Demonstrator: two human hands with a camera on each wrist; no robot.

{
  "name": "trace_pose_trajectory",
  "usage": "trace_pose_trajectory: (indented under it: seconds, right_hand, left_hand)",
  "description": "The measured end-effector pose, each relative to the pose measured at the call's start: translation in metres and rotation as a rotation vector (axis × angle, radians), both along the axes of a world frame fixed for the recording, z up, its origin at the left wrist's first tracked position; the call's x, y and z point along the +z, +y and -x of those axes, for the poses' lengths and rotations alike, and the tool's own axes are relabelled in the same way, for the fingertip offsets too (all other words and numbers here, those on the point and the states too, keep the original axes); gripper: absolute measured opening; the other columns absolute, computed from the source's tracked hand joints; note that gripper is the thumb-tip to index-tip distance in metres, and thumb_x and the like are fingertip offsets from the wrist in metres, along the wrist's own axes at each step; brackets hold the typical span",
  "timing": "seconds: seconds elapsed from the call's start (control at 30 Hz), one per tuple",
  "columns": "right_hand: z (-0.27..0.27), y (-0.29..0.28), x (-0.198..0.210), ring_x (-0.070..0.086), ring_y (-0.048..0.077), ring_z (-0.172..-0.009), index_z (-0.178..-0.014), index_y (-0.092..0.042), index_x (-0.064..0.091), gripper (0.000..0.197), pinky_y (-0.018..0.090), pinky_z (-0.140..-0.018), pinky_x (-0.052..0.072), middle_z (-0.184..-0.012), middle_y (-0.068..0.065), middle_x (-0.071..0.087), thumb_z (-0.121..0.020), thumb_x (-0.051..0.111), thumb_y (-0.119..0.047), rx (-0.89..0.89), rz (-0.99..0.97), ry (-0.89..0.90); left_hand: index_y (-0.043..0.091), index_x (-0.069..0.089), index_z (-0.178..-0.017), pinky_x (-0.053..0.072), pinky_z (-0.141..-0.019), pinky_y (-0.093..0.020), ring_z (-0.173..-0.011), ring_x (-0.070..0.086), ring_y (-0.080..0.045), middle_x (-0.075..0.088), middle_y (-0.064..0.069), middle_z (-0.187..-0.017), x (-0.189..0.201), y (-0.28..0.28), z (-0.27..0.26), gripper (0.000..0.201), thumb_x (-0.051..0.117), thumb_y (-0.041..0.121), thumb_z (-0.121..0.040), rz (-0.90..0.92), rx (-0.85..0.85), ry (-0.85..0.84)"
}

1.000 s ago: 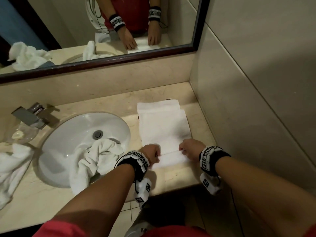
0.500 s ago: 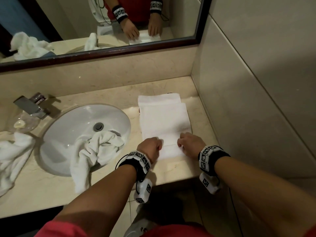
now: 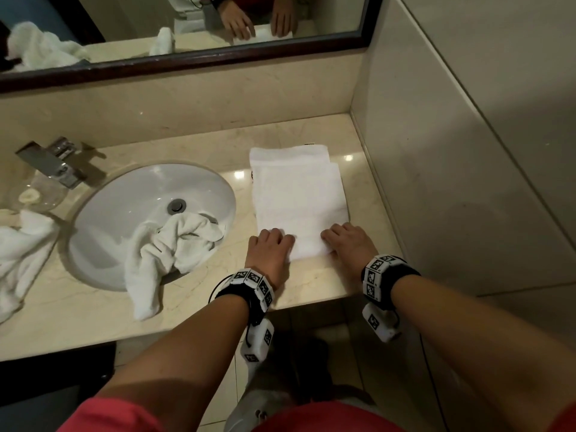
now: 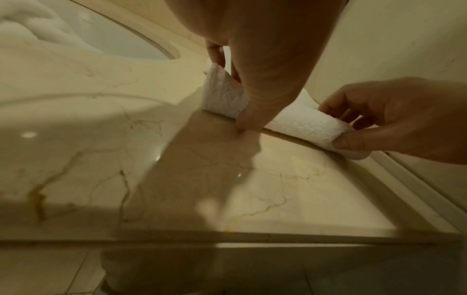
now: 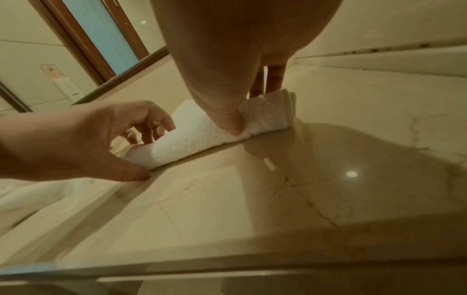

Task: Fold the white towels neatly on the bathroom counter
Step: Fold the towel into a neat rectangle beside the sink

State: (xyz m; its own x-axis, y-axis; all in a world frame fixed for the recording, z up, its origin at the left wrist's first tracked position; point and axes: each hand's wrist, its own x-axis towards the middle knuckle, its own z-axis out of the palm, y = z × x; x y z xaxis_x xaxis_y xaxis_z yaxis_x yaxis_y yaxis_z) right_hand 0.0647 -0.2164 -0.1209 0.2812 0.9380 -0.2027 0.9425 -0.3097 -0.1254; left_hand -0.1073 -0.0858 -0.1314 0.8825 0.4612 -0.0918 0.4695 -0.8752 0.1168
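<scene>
A white towel lies flat on the marble counter right of the sink, its near end turned up into a thick roll. My left hand grips the roll's left end, thumb on the near side and fingers curled over the top. My right hand grips the right end the same way. In the left wrist view the left thumb sits at the roll's base and the roll bulges under the fingers. The right wrist view shows the thumb pressed into the roll. A second folded layer peeks out at the towel's far end.
A crumpled white towel hangs out of the sink over its front rim. More crumpled towel lies at the far left by a glass soap dish and faucet. A tiled wall closes the right side.
Both hands have moved away from me along the counter, turning the towel's near end over into a thicker roll. The other towels have not moved.
</scene>
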Motion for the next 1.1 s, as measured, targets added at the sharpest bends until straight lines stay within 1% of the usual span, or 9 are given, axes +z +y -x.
trace_pose_trajectory:
  seconds: [0.2, 0.3, 0.37, 0.5, 0.6, 0.73, 0.83, 1.0, 1.1]
  right_hand:
    - [0.001, -0.003, 0.004, 0.049, 0.025, -0.111, -0.128, -0.020, 0.051, 0.039, 0.036, -0.090, 0.038, -0.123, 0.003, 0.056, -0.090, 0.053, -0.017, -0.008, 0.061, 0.043]
    - [0.000, -0.004, 0.010, 0.050, 0.024, -0.109, -0.131, -0.023, 0.048, 0.040, 0.034, -0.090, 0.039, -0.122, 0.002, 0.057, -0.091, 0.051, -0.021, -0.014, 0.107, 0.078]
    - [-0.001, -0.004, 0.017, 0.053, 0.024, -0.109, -0.132, -0.024, 0.046, 0.042, 0.034, -0.090, 0.040, -0.121, 0.003, 0.058, -0.091, 0.051, -0.021, -0.040, 0.141, 0.122]
    - [-0.008, 0.001, 0.025, 0.058, 0.028, -0.105, -0.131, -0.025, 0.045, 0.042, 0.033, -0.085, 0.044, -0.122, 0.007, 0.060, -0.090, 0.050, -0.021, -0.099, 0.203, 0.193]
    - [-0.014, 0.010, 0.028, 0.058, 0.030, -0.100, -0.128, -0.022, 0.045, 0.036, 0.031, -0.078, 0.040, -0.119, 0.009, 0.059, -0.092, 0.046, -0.020, -0.131, 0.219, 0.196]
    - [-0.016, 0.023, 0.024, 0.053, 0.030, -0.100, -0.112, -0.019, 0.053, 0.028, 0.036, -0.075, 0.043, -0.112, 0.008, 0.057, -0.085, 0.057, -0.015, -0.100, 0.117, 0.046]
    - [-0.014, 0.035, 0.024, 0.050, 0.031, -0.106, -0.112, -0.017, 0.060, 0.030, 0.039, -0.081, 0.044, -0.114, 0.008, 0.054, -0.082, 0.060, -0.013, -0.040, 0.092, 0.028]
    - [-0.011, 0.054, 0.028, 0.049, 0.027, -0.109, -0.119, -0.023, 0.056, 0.037, 0.040, -0.086, 0.045, -0.117, 0.003, 0.054, -0.085, 0.059, -0.037, -0.020, 0.170, 0.160]
    - [-0.016, 0.065, 0.034, 0.050, 0.026, -0.110, -0.124, -0.026, 0.056, 0.042, 0.039, -0.088, 0.045, -0.120, 0.002, 0.055, -0.086, 0.062, -0.044, -0.036, 0.273, 0.215]
  left_hand:
    - [0.021, 0.058, -0.119, 0.038, -0.080, -0.038, -0.099, 0.052, -0.029, 0.060, -0.005, -0.110, 0.002, -0.003, -0.001, 0.045, 0.065, 0.019, -0.074, 0.005, 0.003, 0.034]
    - [0.027, 0.052, -0.126, 0.035, -0.090, -0.038, -0.112, 0.048, -0.026, 0.055, 0.000, -0.121, 0.010, -0.003, -0.002, 0.047, 0.056, 0.019, -0.080, 0.103, 0.010, 0.088]
    - [0.029, 0.052, -0.125, 0.038, -0.093, -0.038, -0.113, 0.049, -0.024, 0.056, 0.003, -0.122, 0.015, 0.001, -0.004, 0.047, 0.058, 0.022, -0.079, 0.181, 0.003, 0.120]
    - [0.028, 0.053, -0.115, 0.047, -0.084, -0.031, -0.097, 0.060, -0.023, 0.065, 0.002, -0.110, 0.021, 0.013, -0.011, 0.036, 0.064, 0.029, -0.081, 0.338, 0.050, 0.146]
    - [0.023, 0.051, -0.114, 0.044, -0.074, -0.027, -0.086, 0.058, -0.022, 0.065, 0.000, -0.102, 0.022, 0.024, -0.017, 0.032, 0.062, 0.020, -0.084, 0.483, 0.117, 0.132]
    - [0.027, 0.061, -0.111, 0.049, -0.081, -0.027, -0.095, 0.062, -0.024, 0.063, -0.002, -0.107, 0.015, 0.044, -0.029, 0.033, 0.052, 0.010, -0.084, 0.555, 0.167, 0.100]
    - [0.024, 0.068, -0.112, 0.045, -0.082, -0.022, -0.098, 0.062, -0.025, 0.054, 0.000, -0.099, 0.007, 0.057, -0.035, 0.036, 0.051, 0.009, -0.085, 0.541, 0.164, 0.085]
    - [0.025, 0.070, -0.104, 0.046, -0.081, -0.020, -0.096, 0.064, -0.022, 0.067, -0.001, -0.104, 0.007, 0.075, -0.044, 0.030, 0.053, 0.013, -0.082, 0.559, 0.111, 0.123]
    - [0.024, 0.065, -0.083, 0.052, -0.073, -0.027, -0.082, 0.065, -0.021, 0.070, 0.003, -0.087, 0.015, 0.088, -0.052, 0.011, 0.055, 0.022, -0.084, 0.550, 0.137, 0.085]
